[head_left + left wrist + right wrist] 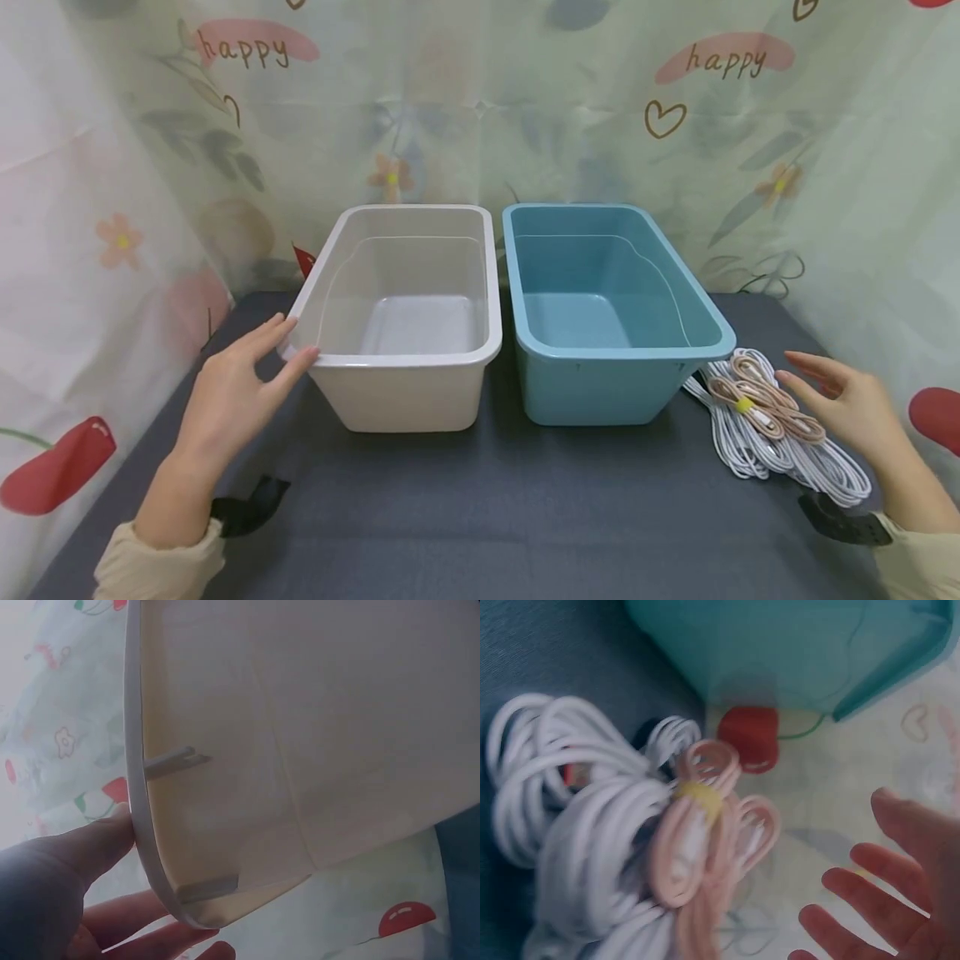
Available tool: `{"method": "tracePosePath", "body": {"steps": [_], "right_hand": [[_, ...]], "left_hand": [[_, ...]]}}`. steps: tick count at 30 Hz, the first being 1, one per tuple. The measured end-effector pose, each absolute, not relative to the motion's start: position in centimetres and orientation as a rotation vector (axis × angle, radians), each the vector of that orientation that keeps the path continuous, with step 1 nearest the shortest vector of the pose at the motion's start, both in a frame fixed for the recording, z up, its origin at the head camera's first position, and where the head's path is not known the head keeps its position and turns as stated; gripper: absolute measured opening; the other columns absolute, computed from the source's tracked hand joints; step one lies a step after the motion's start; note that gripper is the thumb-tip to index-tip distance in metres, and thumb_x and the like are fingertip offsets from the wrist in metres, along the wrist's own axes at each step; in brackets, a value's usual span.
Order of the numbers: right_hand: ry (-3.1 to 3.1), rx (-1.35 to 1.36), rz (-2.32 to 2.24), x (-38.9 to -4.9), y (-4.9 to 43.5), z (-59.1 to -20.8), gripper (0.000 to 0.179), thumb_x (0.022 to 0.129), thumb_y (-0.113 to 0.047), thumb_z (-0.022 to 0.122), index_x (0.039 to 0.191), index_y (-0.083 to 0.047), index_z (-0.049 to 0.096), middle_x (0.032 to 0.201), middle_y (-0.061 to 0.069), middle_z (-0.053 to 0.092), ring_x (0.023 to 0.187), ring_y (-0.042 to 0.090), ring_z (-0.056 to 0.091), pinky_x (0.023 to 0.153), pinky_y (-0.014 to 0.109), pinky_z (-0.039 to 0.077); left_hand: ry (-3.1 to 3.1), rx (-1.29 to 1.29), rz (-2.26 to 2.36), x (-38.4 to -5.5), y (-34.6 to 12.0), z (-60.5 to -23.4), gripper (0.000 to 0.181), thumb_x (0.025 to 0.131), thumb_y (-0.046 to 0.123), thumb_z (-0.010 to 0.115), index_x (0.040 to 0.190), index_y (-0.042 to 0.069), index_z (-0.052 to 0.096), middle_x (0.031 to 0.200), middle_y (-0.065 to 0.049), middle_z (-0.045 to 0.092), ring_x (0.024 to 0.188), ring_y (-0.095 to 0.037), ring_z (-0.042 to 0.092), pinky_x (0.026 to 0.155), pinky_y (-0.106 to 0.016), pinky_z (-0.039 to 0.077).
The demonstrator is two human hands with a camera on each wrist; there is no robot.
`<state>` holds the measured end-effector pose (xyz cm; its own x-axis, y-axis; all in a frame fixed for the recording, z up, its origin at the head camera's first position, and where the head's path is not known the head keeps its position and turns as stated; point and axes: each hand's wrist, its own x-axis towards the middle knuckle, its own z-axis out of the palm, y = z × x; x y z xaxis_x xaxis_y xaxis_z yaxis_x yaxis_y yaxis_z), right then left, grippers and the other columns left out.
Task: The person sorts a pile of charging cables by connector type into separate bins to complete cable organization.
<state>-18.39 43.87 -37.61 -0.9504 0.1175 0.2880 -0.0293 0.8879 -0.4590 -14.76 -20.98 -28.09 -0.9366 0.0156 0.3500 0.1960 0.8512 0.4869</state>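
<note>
My left hand (232, 392) rests at the near left corner of a cream plastic bin (405, 392), thumb and fingertips touching its rim. In the left wrist view, the thumb (105, 840) lies against the rim's outer side and the other fingers are by the corner. My right hand (855, 408), fingers spread and holding nothing, hovers beside a pile of coiled white cables (750, 454). Pinkish-beige coiled cables (795, 417) with a yellow tie (743, 405) lie on top of that pile. Both coils also show in the right wrist view, left of the hand.
A blue plastic bin (592, 387) stands right of the cream one, a narrow gap between them. The dark tablecloth (510, 508) spreads in front of both. Patterned curtains (480, 133) hang behind and at the sides.
</note>
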Motion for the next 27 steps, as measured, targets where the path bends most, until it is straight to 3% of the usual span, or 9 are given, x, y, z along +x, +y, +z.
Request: {"method": "tracePosePath", "body": {"steps": [1,2,5,6,9,10,17,22,27], "right_hand": [[-2.762,-0.107,0.654,-18.5,44.4,-38.1,0.055,0.087,-0.048,0.059,0.132,-0.016,0.054,0.119,-0.002,0.063,0.096,-0.001,0.057,0.064,0.01,0.047],[-2.783,-0.128,0.668,-18.4,44.5,-38.3,0.057,0.087,-0.05,0.058,0.131,-0.014,0.054,0.119,-0.002,0.063,0.093,-0.004,0.056,0.062,0.014,0.048],[-2.863,-0.153,0.78,-17.7,44.1,-37.9,0.059,0.091,-0.047,0.053,0.133,-0.005,0.05,0.126,0.021,0.059,0.1,0.016,0.06,0.061,0.029,0.05],[-2.881,-0.184,0.781,-17.5,43.9,-37.7,0.061,0.091,-0.047,0.052,0.133,-0.003,0.05,0.126,0.022,0.059,0.099,0.016,0.058,0.059,0.023,0.047],[-2.941,-0.22,0.881,-16.8,43.0,-37.0,0.062,0.094,-0.043,0.047,0.134,0.005,0.044,0.129,0.038,0.046,0.11,0.05,0.045,0.061,0.028,0.047],[-2.952,-0.259,0.878,-16.6,42.9,-37.0,0.063,0.094,-0.044,0.046,0.134,0.006,0.044,0.129,0.039,0.045,0.111,0.05,0.044,0.06,0.026,0.046],[-3.014,-0.468,0.98,-16.7,43.4,-37.7,0.074,0.094,-0.053,0.039,0.135,0.009,0.039,0.134,0.039,0.037,0.114,0.05,0.04,0.08,0.056,0.041],[-3.049,-0.483,1.004,-17.2,44.0,-38.2,0.079,0.093,-0.057,0.036,0.135,0.01,0.037,0.134,0.04,0.035,0.113,0.05,0.04,0.081,0.056,0.042],[-3.022,-0.509,1.032,-17.4,44.1,-38.2,0.08,0.091,-0.056,0.043,0.133,0.012,0.04,0.132,0.039,0.039,0.109,0.047,0.042,0.076,0.047,0.044]], "left_hand": [[-2.682,-0.155,-0.762,-14.7,-21.0,-28.2,0.06,0.089,0.045,0.057,0.137,0.009,0.048,0.142,-0.018,0.044,0.127,-0.044,0.043,0.096,-0.062,0.037],[-2.673,-0.151,-0.766,-14.6,-21.0,-28.3,0.059,0.089,0.045,0.057,0.136,0.009,0.048,0.142,-0.018,0.045,0.127,-0.044,0.044,0.096,-0.061,0.037],[-2.652,-0.142,-0.774,-14.6,-21.0,-28.6,0.058,0.09,0.044,0.058,0.135,0.009,0.05,0.14,-0.017,0.047,0.126,-0.043,0.045,0.095,-0.06,0.038],[-2.648,-0.14,-0.776,-14.6,-21.0,-28.6,0.058,0.09,0.044,0.058,0.135,0.009,0.05,0.14,-0.017,0.047,0.126,-0.043,0.045,0.095,-0.06,0.039],[-2.64,-0.137,-0.779,-14.6,-21.0,-28.8,0.058,0.089,0.043,0.058,0.135,0.008,0.05,0.14,-0.016,0.047,0.126,-0.042,0.045,0.095,-0.06,0.039],[-2.637,-0.136,-0.779,-14.6,-21.0,-28.8,0.058,0.089,0.043,0.059,0.134,0.008,0.051,0.14,-0.016,0.047,0.126,-0.042,0.045,0.095,-0.06,0.039],[-2.632,-0.132,-0.789,-14.5,-20.8,-28.9,0.058,0.089,0.041,0.059,0.134,0.005,0.051,0.139,-0.017,0.047,0.126,-0.043,0.045,0.095,-0.061,0.039],[-2.638,-0.124,-0.793,-14.5,-20.8,-28.9,0.059,0.089,0.042,0.059,0.134,0.006,0.05,0.14,-0.017,0.047,0.127,-0.043,0.045,0.096,-0.061,0.039],[-2.631,-0.119,-0.789,-14.5,-20.7,-28.9,0.057,0.089,0.041,0.059,0.134,0.006,0.05,0.14,-0.017,0.047,0.126,-0.042,0.045,0.096,-0.061,0.039]]}}
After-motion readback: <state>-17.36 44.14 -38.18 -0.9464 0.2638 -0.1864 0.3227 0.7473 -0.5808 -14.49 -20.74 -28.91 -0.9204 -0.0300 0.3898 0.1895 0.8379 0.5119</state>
